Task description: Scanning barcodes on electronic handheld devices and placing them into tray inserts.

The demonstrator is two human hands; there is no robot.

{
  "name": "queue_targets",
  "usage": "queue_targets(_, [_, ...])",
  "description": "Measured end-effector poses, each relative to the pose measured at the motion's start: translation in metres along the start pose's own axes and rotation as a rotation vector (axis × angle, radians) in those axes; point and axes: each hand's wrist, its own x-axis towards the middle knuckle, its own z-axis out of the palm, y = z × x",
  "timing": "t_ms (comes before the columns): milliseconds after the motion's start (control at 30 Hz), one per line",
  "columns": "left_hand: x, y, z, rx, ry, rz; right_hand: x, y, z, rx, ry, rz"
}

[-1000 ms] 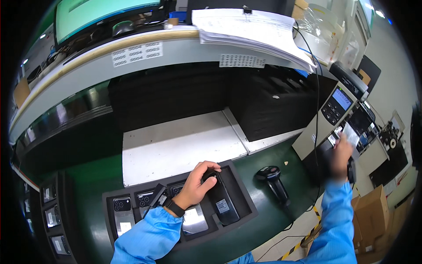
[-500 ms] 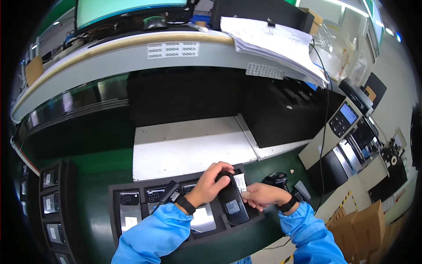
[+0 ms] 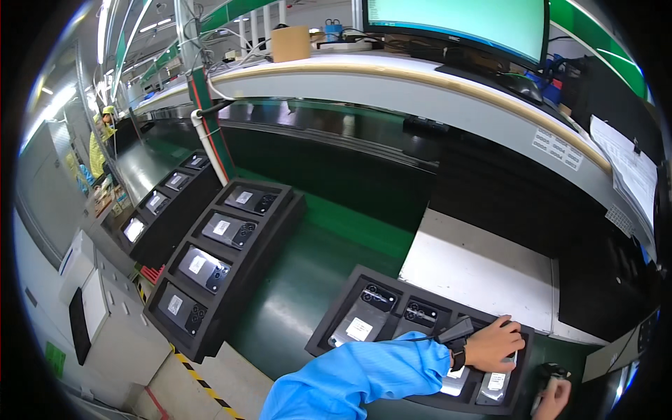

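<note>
One near tray, black foam, rectangular, four compartments (image 3: pixel 341 304), set on a dark green table (image 3: pixel 287 294), every compartment occupied. Contents, left to right: one grey, rectangular phone with a black camera block (image 3: pixel 364 315), white label on its back; one second phone of like kind (image 3: pixel 418 318), its lower part covered by a light blue sleeve (image 3: pixel 350 374); one third phone, silver-grey (image 3: pixel 455 383), partly covered, white label showing; one fourth phone, grey, white-labelled (image 3: pixel 491 397), in the right-hand compartment. Left hand (image 3: pixel 494 345), bare, black-banded at the wrist: laid over the fourth phone's far part, fingers curved; whether it grips cannot be told. Right hand (image 3: pixel 553 399), bare, near right edge: at one black, handheld scanner (image 3: pixel 553 371); closure unclear. To the left, one four-compartment black foam tray (image 3: pixel 271 245), filled with four labelled phones; beyond it, one further black tray of phones (image 3: pixel 178 220). Standing of the work: left tray appears complete; near tray filled, three labels visible, the second phone's unconfirmed; any scanning done or outstanding cannot be read.
</note>
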Motion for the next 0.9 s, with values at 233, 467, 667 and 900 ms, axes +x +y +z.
queue_targets(233, [-0.001, -0.010, -0.013, -0.105, -0.005, 0.009, 0.014, 0.052, -0.012, -0.052, -0.002, 0.021])
queue_targets(467, [-0.048, -0.011, -0.094, 0.032, -0.003, -0.153, -0.007, -0.034, -0.010, -0.289, -0.087, -0.004])
queue_targets(667, [-0.079, -0.011, -0.098, -0.039, 0.057, -0.298, -0.063, -0.106, 0.044, 0.140, -0.482, 0.166])
queue_targets(900, [-0.083, -0.015, -0.088, 0.110, 0.052, -0.170, -0.091, -0.131, 0.080, 0.023, -0.742, 0.154])
